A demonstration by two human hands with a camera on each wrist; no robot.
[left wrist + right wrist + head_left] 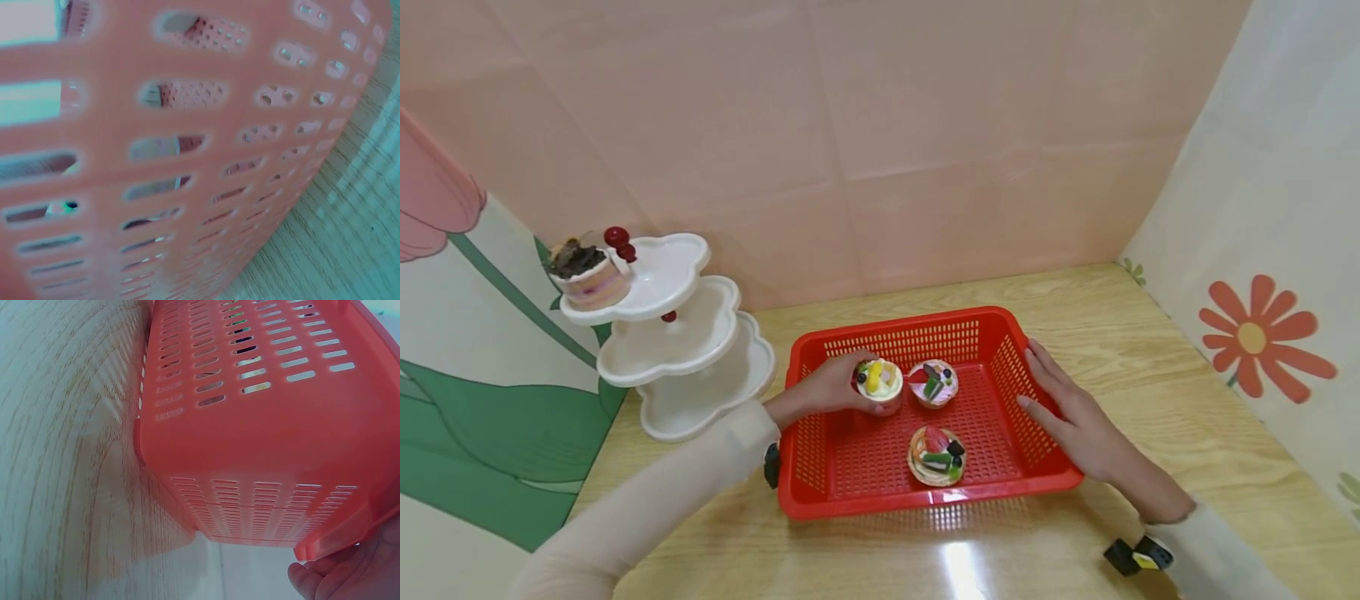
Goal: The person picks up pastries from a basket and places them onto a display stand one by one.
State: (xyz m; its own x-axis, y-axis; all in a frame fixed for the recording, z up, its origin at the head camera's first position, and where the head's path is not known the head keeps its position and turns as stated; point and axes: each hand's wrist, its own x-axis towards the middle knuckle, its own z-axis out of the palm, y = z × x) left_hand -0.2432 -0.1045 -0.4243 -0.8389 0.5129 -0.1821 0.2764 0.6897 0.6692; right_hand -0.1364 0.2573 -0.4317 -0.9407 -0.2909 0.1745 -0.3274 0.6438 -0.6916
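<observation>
My left hand (838,383) reaches over the left side of the red plastic basket (880,505) and grips a cupcake (880,383) topped with cream and yellow fruit. Right beside that one sits a second cupcake (933,385) with pinkish cream and fruit. A fruit tart (937,457) lies nearer the front wall. On the basket's right rim rests my right hand (1078,425), its fingers extended and the thumb over the edge. The left wrist view is filled by the slotted basket wall (237,150), which hides most of the left hand. Fingertips of the right hand (350,572) show by the rim.
A white three-tier stand (670,333) with scalloped trays stands to the left. Its top tier bears a small cake (593,282) with dark topping, beside red cherry-like balls (617,237). The wooden table (1150,375) meets a pink wall behind and patterned walls at both sides.
</observation>
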